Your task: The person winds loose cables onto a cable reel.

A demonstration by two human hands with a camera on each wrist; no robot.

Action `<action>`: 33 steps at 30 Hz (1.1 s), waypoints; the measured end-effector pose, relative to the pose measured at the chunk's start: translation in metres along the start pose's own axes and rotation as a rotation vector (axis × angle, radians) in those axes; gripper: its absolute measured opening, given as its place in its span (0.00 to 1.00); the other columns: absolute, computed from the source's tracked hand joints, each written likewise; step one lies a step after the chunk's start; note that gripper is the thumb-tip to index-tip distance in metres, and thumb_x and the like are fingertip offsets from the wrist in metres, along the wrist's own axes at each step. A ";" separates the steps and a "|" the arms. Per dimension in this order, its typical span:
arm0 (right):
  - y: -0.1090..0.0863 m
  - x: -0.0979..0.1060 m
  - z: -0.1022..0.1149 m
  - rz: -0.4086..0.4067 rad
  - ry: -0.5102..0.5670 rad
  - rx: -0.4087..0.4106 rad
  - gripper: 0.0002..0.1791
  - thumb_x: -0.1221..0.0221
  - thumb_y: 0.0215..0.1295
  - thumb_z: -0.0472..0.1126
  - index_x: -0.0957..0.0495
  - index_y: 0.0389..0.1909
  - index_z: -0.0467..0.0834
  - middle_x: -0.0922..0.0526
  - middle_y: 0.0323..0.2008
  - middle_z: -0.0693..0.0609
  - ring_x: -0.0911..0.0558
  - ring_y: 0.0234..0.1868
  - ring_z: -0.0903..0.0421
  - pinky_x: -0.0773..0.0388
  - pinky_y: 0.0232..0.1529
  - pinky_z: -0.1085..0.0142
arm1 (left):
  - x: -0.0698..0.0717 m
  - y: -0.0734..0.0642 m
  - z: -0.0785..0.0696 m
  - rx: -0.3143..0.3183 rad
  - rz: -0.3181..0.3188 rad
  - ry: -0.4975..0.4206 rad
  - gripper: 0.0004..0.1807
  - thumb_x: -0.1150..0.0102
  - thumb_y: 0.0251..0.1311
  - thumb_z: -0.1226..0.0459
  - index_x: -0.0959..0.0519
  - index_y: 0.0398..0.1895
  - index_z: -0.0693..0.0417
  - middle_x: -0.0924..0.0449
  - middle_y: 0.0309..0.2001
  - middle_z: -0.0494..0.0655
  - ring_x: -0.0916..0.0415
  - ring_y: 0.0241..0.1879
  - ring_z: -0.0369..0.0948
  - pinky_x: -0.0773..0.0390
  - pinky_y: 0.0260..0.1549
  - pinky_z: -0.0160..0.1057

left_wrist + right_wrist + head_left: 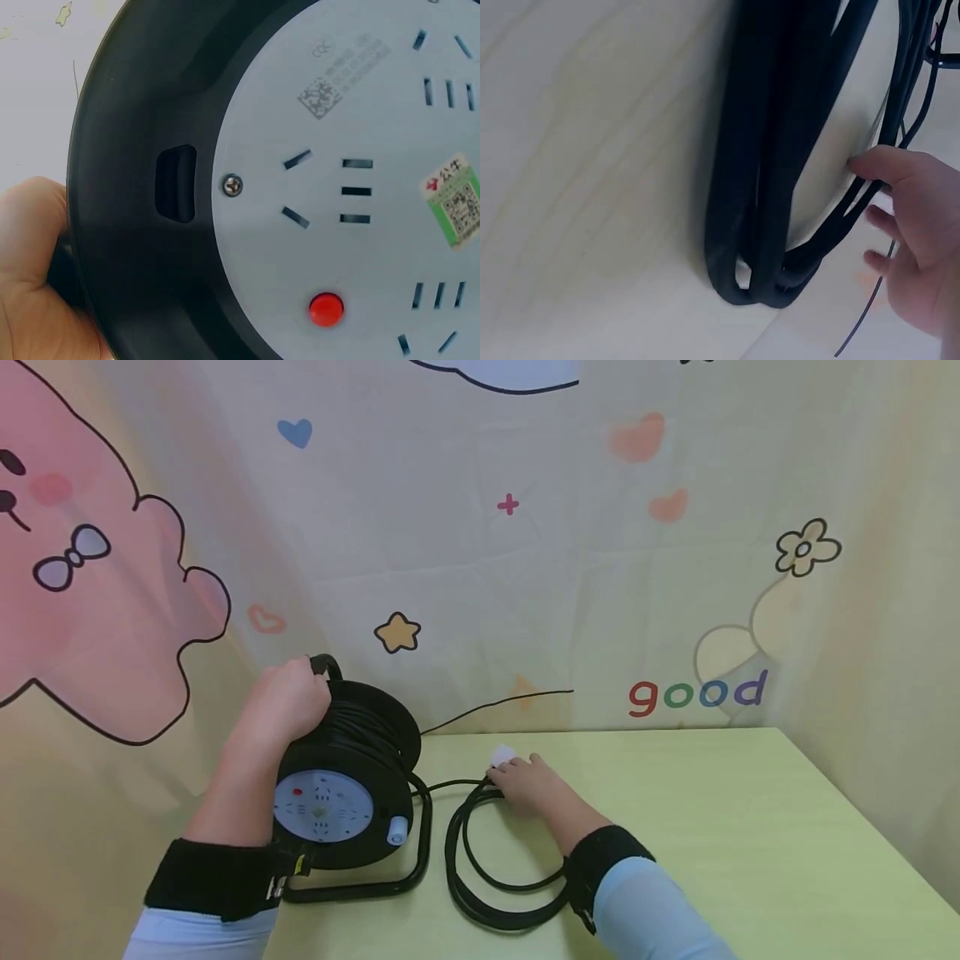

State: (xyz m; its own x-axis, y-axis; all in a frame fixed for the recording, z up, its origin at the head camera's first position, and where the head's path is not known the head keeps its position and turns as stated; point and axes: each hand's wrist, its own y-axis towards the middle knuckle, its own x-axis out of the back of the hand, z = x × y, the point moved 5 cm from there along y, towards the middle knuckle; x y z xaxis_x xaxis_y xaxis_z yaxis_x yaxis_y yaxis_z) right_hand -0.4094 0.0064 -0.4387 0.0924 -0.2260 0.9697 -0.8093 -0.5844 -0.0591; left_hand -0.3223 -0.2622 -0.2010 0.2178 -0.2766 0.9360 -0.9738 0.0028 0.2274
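Observation:
A black extension cable reel stands on the left part of the table, its pale socket face with a red button toward me. My left hand grips the black handle at the reel's top; in the left wrist view only part of that hand shows beside the rim. Loose loops of black cable lie right of the reel. At their far side my right hand holds the cable, close to a white plug. The right wrist view shows its thumb laid across the black strands.
The pale yellow-green table runs on to the right of the coil. Behind it hangs a printed cloth with hearts, a star and lettering. The reel's tubular stand and small white crank knob face the coil side.

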 end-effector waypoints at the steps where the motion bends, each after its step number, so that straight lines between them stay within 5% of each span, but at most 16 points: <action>1: 0.001 0.000 0.001 -0.007 -0.002 0.020 0.29 0.46 0.69 0.39 0.40 0.70 0.52 0.35 0.67 0.54 0.39 0.65 0.51 0.40 0.61 0.44 | 0.000 0.000 0.000 -0.003 0.000 -0.001 0.22 0.68 0.69 0.62 0.35 0.53 0.75 0.31 0.52 0.74 0.34 0.50 0.64 0.31 0.48 0.60; 5: 0.001 0.000 0.006 0.004 -0.002 0.054 0.30 0.49 0.72 0.37 0.43 0.72 0.54 0.37 0.68 0.55 0.41 0.67 0.51 0.42 0.62 0.45 | -0.002 0.000 -0.001 -0.011 0.013 -0.022 0.22 0.70 0.68 0.63 0.35 0.53 0.74 0.31 0.52 0.74 0.34 0.49 0.63 0.30 0.46 0.59; 9: -0.004 -0.005 0.003 0.033 -0.066 -0.020 0.27 0.47 0.71 0.41 0.37 0.69 0.56 0.29 0.62 0.57 0.37 0.63 0.52 0.44 0.63 0.47 | -0.005 -0.002 -0.003 -0.014 0.032 -0.036 0.23 0.70 0.68 0.64 0.37 0.54 0.76 0.33 0.53 0.74 0.34 0.50 0.64 0.30 0.46 0.59; 15: -0.021 -0.011 -0.027 -0.044 -0.075 -0.080 0.18 0.41 0.65 0.51 0.24 0.54 0.53 0.20 0.47 0.57 0.30 0.46 0.54 0.36 0.48 0.55 | -0.005 -0.001 0.000 -0.013 0.048 -0.028 0.24 0.71 0.69 0.63 0.38 0.56 0.77 0.34 0.54 0.75 0.34 0.50 0.65 0.31 0.47 0.61; 21: -0.043 -0.020 -0.057 -0.026 -0.039 -0.135 0.20 0.40 0.58 0.59 0.21 0.46 0.51 0.19 0.40 0.56 0.28 0.45 0.53 0.37 0.50 0.51 | -0.001 0.003 0.000 -0.006 0.060 -0.013 0.24 0.70 0.70 0.62 0.39 0.56 0.78 0.35 0.54 0.76 0.35 0.50 0.66 0.32 0.48 0.62; 27: -0.063 -0.028 -0.075 0.038 0.146 -0.199 0.18 0.41 0.59 0.60 0.25 0.25 0.50 0.24 0.21 0.56 0.26 0.26 0.55 0.28 0.39 0.54 | 0.000 0.002 -0.001 -0.020 0.054 0.011 0.23 0.69 0.70 0.62 0.37 0.54 0.78 0.33 0.52 0.76 0.35 0.50 0.66 0.32 0.48 0.62; 33: -0.084 -0.033 -0.095 0.057 0.268 -0.247 0.18 0.41 0.61 0.58 0.28 0.22 0.49 0.27 0.20 0.55 0.29 0.23 0.55 0.28 0.27 0.58 | 0.001 0.002 -0.003 -0.022 0.045 0.028 0.23 0.70 0.69 0.62 0.37 0.53 0.78 0.33 0.51 0.76 0.36 0.50 0.67 0.32 0.48 0.62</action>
State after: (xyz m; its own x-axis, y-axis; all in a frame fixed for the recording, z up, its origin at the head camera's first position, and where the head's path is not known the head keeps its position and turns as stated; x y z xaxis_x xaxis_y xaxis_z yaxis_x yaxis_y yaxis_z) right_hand -0.3997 0.1370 -0.4427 -0.0855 -0.0216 0.9961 -0.9276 -0.3631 -0.0875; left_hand -0.3236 -0.2593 -0.1989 0.1763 -0.2492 0.9523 -0.9810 0.0354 0.1908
